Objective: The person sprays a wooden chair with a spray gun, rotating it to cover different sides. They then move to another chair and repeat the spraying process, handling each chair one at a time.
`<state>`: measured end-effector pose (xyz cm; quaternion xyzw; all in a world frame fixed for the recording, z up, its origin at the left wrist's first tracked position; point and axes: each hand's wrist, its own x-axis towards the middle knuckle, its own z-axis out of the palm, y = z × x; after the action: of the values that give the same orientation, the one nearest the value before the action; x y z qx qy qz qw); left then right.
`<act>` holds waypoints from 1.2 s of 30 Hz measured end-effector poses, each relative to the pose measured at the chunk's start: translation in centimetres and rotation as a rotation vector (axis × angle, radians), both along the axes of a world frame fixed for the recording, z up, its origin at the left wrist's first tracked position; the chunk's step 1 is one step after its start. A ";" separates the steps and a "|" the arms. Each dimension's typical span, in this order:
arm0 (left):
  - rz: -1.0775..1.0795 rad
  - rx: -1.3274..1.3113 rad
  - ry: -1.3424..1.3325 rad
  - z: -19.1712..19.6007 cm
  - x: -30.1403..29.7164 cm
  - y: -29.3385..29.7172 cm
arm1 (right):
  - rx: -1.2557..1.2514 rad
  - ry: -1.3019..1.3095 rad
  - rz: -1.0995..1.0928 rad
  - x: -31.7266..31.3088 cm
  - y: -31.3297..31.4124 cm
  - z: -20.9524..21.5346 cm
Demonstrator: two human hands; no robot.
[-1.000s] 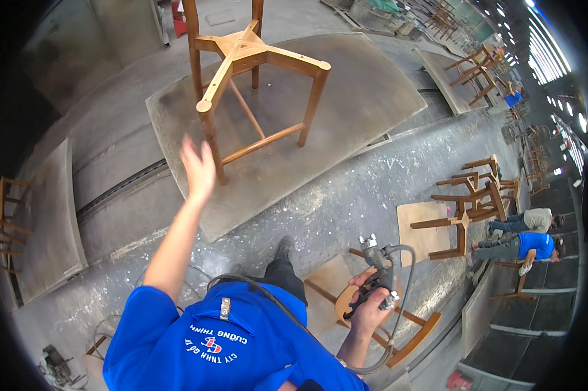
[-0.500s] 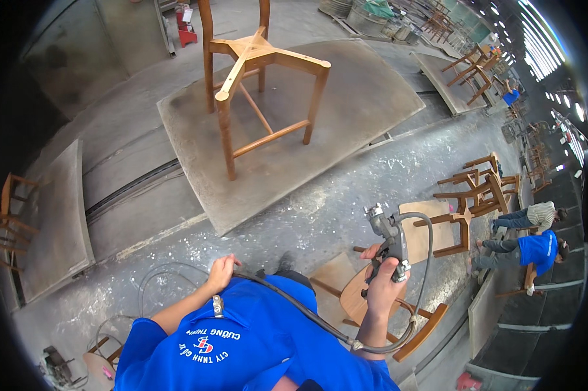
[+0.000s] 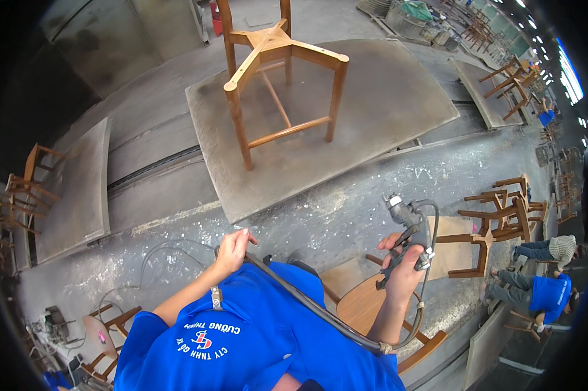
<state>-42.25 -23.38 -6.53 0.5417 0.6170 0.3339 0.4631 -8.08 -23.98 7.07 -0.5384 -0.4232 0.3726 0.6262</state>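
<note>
A metal spray gun (image 3: 408, 225) is gripped in my right hand (image 3: 404, 268), its nozzle end raised and pointing away from me. A dark hose (image 3: 307, 311) runs from the gun, is tied near my right forearm and crosses in front of my blue shirt. My left hand (image 3: 234, 251) is closed around that hose near my waist. Ahead of me a wooden chair frame (image 3: 269, 40) without a seat stands on a large grey board (image 3: 372, 98). Its top corners and cross-brace are paler than its brown legs.
A chair with a round-edged wooden seat (image 3: 362, 305) is close by my right side. More chair frames (image 3: 496, 215) and two people (image 3: 541, 290) are farther right. Chairs (image 3: 27, 195) stand by another board (image 3: 79, 189) at left. Loose hose (image 3: 144, 267) lies on the floor.
The view has shifted, so the chair frame and board appear farther right. My right hand and the spray gun have moved slightly right in the picture. Both grips stay the same.
</note>
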 end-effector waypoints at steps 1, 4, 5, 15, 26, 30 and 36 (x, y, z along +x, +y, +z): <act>0.018 -0.042 0.032 0.3 0.4 0.0 | -0.021 -0.011 0.025 0.7 0.4 0.0; 0.003 -0.014 0.073 1.1 1.4 -0.2 | -0.072 0.017 0.143 2.6 1.3 0.2; 0.022 -0.021 0.075 1.4 1.7 -0.2 | -0.064 0.053 0.198 3.0 1.6 0.1; 0.092 -0.016 0.101 3.1 4.5 0.5 | -0.061 -0.026 0.189 5.6 6.4 -0.2; 0.176 -0.013 0.118 3.4 5.7 0.1 | -0.006 0.184 0.372 6.0 8.4 0.9; 0.218 -0.087 0.110 3.4 5.4 -0.2 | -0.176 0.144 0.406 5.2 8.6 -1.0; 0.285 -0.025 0.144 4.4 3.5 -1.2 | -0.505 0.021 0.318 2.4 9.4 -9.9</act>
<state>-38.75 -24.59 -2.12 0.4654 0.7232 0.3489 0.3723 -5.65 -14.56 -2.85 -0.6002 -0.3895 0.5651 0.4107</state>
